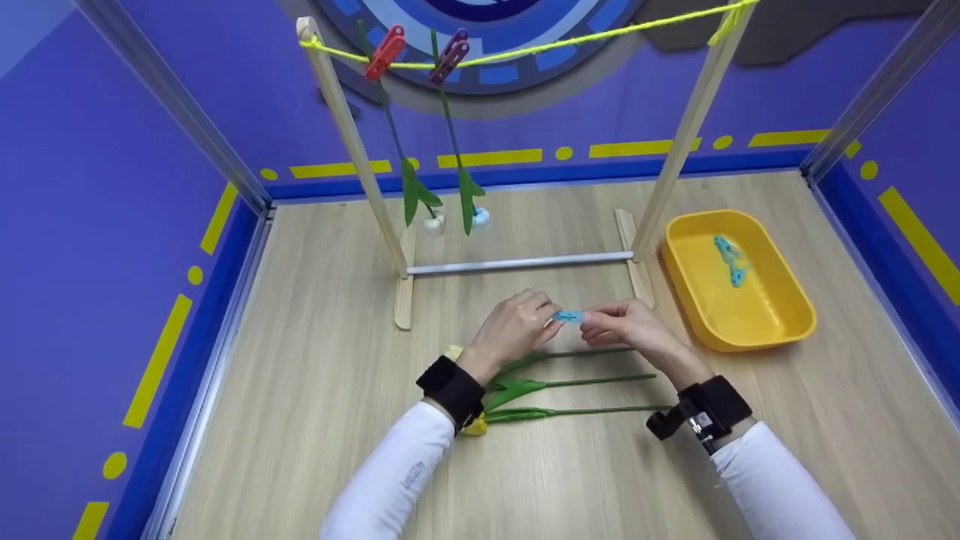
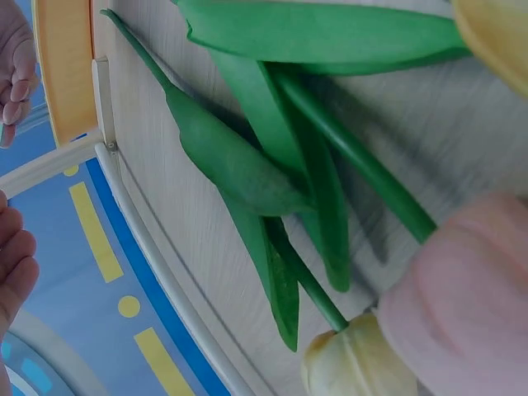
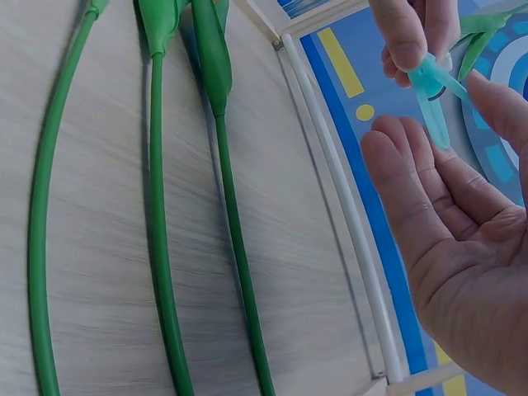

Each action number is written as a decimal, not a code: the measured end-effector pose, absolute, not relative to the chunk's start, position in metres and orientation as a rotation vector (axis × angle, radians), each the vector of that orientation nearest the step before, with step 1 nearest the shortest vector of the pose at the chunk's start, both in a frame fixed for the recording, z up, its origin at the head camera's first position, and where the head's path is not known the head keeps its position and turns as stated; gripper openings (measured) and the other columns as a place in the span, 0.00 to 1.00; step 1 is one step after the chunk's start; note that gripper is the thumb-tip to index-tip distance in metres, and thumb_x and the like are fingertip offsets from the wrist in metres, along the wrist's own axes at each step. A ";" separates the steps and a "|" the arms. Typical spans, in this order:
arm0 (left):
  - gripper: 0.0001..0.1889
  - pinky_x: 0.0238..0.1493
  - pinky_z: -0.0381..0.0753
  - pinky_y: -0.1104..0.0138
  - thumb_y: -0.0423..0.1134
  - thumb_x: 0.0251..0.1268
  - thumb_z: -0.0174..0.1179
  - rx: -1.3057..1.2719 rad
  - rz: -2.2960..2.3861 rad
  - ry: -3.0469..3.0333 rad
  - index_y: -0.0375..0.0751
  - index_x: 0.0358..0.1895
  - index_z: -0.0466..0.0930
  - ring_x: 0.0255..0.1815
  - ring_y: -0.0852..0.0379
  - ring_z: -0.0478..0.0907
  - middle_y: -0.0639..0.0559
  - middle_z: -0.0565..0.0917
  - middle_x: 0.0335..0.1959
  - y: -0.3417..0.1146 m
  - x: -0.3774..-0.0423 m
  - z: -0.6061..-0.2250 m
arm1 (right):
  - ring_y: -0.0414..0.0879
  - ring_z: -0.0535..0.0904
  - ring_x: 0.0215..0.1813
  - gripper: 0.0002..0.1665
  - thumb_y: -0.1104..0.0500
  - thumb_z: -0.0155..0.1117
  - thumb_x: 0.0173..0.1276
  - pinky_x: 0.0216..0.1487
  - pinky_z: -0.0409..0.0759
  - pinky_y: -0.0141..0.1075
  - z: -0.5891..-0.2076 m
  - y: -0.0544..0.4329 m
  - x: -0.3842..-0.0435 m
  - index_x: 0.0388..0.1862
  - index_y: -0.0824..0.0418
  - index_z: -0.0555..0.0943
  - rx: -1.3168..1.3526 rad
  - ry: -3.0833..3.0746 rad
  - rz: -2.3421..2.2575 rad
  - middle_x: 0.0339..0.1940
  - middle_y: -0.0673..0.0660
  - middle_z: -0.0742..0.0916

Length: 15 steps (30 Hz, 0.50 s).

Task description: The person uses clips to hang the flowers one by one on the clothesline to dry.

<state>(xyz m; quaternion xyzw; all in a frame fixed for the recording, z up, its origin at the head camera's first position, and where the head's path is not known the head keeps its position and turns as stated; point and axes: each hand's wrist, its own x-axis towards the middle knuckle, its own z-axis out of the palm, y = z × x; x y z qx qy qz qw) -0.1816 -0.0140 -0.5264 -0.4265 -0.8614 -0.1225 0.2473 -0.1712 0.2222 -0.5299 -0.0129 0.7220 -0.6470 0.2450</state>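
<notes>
A light-blue clothespin (image 1: 569, 316) is held between both hands above the table. My left hand (image 1: 517, 326) pinches one end of it. At the other end, the thumb and fingers of my right hand (image 1: 630, 326) grip it; the right wrist view shows the clothespin (image 3: 427, 82) with its two legs spread between them. Below the hands lie three artificial tulips (image 1: 592, 381), stems pointing right; the left forearm and hand partly hide their blossoms. One yellowish blossom (image 2: 359, 363) shows in the left wrist view.
Behind the hands stands a wooden rack (image 1: 352, 142) with a yellow string (image 1: 585, 37). A red clothespin (image 1: 385, 52) and a purple clothespin (image 1: 450, 56) hold two tulips upside down on it. To the right, a yellow basin (image 1: 750, 319) contains several clothespins (image 1: 729, 259).
</notes>
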 end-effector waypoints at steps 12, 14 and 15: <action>0.17 0.43 0.83 0.68 0.51 0.67 0.63 -1.083 -0.389 -2.494 0.45 0.50 0.85 0.41 0.57 0.83 0.54 0.87 0.41 -0.024 -0.177 -0.524 | 0.48 0.88 0.46 0.35 0.50 0.65 0.70 0.49 0.86 0.36 -0.532 0.236 -0.169 0.61 0.78 0.74 -0.007 2.030 -1.756 0.44 0.62 0.89; 0.16 0.43 0.83 0.68 0.51 0.68 0.62 -1.087 -0.373 -2.559 0.45 0.49 0.86 0.40 0.56 0.83 0.53 0.87 0.40 -0.026 -0.176 -0.524 | 0.50 0.88 0.47 0.35 0.50 0.65 0.71 0.49 0.86 0.36 -0.532 0.240 -0.170 0.61 0.78 0.73 -0.003 2.041 -1.755 0.44 0.60 0.89; 0.15 0.43 0.83 0.67 0.50 0.68 0.62 -1.092 -0.363 -2.603 0.45 0.48 0.86 0.40 0.56 0.83 0.53 0.87 0.40 -0.027 -0.176 -0.525 | 0.49 0.88 0.47 0.35 0.49 0.65 0.71 0.49 0.86 0.35 -0.532 0.242 -0.170 0.61 0.78 0.73 -0.004 2.051 -1.754 0.43 0.59 0.89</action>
